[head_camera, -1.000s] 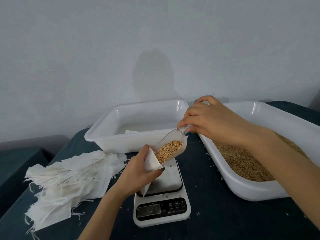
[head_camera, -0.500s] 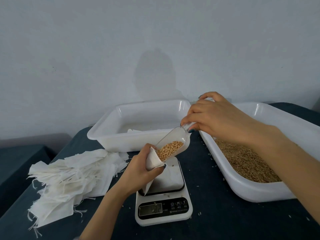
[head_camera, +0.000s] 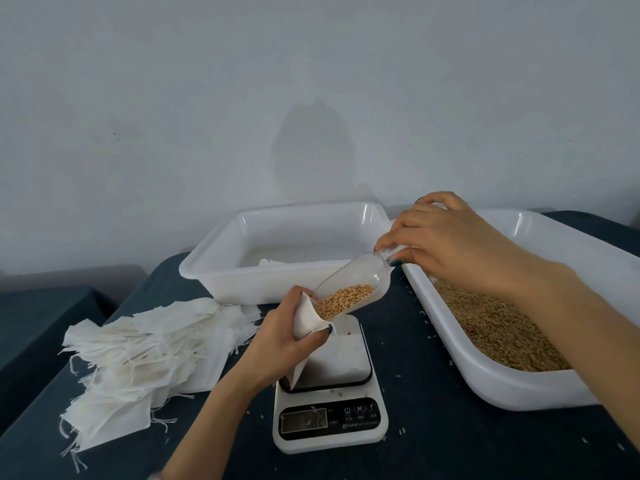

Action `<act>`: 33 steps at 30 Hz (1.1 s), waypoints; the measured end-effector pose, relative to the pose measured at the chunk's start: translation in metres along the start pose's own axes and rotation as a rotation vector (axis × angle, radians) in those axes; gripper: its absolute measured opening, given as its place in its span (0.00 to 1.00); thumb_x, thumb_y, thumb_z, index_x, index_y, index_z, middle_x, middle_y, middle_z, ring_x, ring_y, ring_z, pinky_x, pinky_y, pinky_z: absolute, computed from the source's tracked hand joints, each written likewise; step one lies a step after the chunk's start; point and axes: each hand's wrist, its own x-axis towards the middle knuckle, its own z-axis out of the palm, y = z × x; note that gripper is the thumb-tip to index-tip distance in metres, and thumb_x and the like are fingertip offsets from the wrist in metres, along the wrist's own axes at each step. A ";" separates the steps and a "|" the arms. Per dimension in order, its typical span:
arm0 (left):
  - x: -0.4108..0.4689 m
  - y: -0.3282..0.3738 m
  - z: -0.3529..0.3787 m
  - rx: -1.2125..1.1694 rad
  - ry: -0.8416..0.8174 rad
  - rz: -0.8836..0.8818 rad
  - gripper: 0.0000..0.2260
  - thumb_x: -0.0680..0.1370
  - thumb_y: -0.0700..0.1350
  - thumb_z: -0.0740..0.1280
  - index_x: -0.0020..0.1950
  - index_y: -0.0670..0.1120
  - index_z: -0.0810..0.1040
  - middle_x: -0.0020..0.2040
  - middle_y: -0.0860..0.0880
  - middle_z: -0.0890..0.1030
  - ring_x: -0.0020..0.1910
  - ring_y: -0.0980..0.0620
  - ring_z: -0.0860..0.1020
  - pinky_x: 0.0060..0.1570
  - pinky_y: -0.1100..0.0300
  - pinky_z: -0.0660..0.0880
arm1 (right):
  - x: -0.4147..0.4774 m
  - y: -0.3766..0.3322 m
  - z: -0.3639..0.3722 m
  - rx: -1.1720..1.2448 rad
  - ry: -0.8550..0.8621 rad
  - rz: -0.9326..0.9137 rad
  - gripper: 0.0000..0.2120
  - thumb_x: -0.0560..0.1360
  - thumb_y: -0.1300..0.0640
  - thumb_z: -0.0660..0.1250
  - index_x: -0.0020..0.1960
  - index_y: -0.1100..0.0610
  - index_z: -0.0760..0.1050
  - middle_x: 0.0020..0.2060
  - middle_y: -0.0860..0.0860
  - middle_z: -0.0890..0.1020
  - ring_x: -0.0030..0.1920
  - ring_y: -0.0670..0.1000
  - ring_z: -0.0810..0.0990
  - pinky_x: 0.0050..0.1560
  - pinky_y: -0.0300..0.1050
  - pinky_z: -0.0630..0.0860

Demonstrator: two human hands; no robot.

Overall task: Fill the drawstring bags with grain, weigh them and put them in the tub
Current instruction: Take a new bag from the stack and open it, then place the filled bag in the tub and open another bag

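While right hand (head_camera: 460, 251) pinches the scoop (head_camera: 360, 277) and left hand (head_camera: 287, 344) clasps the bag (head_camera: 306, 318) (narrow mouth), grain (head_camera: 343, 299) may spill.

Scale (head_camera: 330, 422) buttons: M, T; display digits blurred.

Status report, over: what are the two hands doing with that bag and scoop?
Left hand grips open bag over the scale. Right hand holds clear scoop tilted, grain at the bag's mouth. Nothing in the way.
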 end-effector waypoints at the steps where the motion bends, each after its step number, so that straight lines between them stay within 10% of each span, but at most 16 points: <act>1: 0.000 0.000 0.000 -0.005 0.000 -0.002 0.16 0.69 0.60 0.68 0.53 0.62 0.68 0.48 0.63 0.79 0.41 0.57 0.78 0.35 0.63 0.77 | -0.001 0.001 0.001 0.007 -0.006 0.009 0.12 0.79 0.47 0.64 0.60 0.43 0.79 0.51 0.41 0.81 0.55 0.46 0.77 0.68 0.46 0.56; 19: -0.001 0.003 -0.004 -0.284 0.043 -0.035 0.08 0.72 0.52 0.67 0.49 0.54 0.72 0.38 0.53 0.79 0.33 0.57 0.75 0.33 0.64 0.73 | -0.024 0.020 0.033 0.862 -0.188 0.450 0.09 0.78 0.47 0.63 0.56 0.42 0.78 0.52 0.38 0.83 0.54 0.37 0.80 0.56 0.39 0.75; 24: -0.001 0.003 -0.005 -0.375 0.082 -0.028 0.12 0.79 0.56 0.59 0.47 0.47 0.67 0.39 0.50 0.78 0.33 0.52 0.72 0.33 0.60 0.71 | -0.032 0.036 0.033 0.657 -0.029 0.705 0.07 0.81 0.52 0.61 0.57 0.45 0.76 0.44 0.39 0.79 0.29 0.40 0.76 0.29 0.35 0.68; 33: 0.007 0.003 -0.014 -0.063 0.319 0.139 0.06 0.80 0.41 0.64 0.44 0.48 0.75 0.52 0.49 0.73 0.51 0.58 0.73 0.48 0.73 0.69 | -0.057 0.073 0.034 0.193 -0.390 1.088 0.12 0.82 0.49 0.60 0.54 0.54 0.79 0.41 0.53 0.80 0.40 0.54 0.78 0.39 0.45 0.71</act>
